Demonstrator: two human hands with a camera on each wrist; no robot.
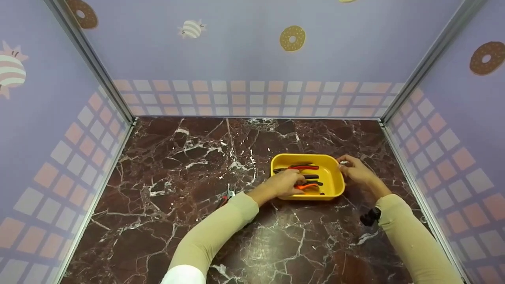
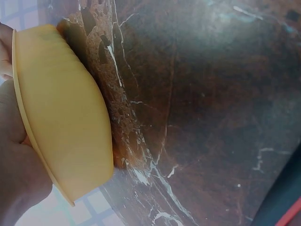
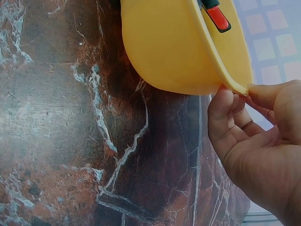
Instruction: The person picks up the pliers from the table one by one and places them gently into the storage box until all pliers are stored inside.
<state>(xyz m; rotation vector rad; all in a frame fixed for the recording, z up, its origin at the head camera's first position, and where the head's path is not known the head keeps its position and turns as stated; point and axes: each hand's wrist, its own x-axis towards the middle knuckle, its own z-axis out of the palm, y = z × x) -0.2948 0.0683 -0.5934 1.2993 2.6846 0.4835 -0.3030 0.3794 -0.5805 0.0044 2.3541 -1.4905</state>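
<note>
A yellow plastic basin [image 1: 335, 185] stands on the marbled table, holding several pliers. My left hand [image 1: 288, 183] reaches in over its near left side, its fingers around the orange-handled pliers [image 1: 309, 186]; I cannot tell whether they grip it. Beyond the hand lie red-handled pliers [image 1: 309, 167] and a black handle [image 1: 311, 176]. At the basin's right end, my right hand [image 3: 263, 127] pinches the rim between thumb and fingers. In the right wrist view a red and black handle [image 3: 218, 18] shows inside the basin. The basin wall [image 2: 66, 113] hides the left fingertips in the left wrist view.
Another pair of pliers [image 1: 225, 198] with red and black handles lies on the table [image 1: 177, 221] beside my left forearm. Patterned lilac panels [image 1: 236, 51] wall the table at the back and both sides. A black strap [image 1: 370, 217] is on my right wrist.
</note>
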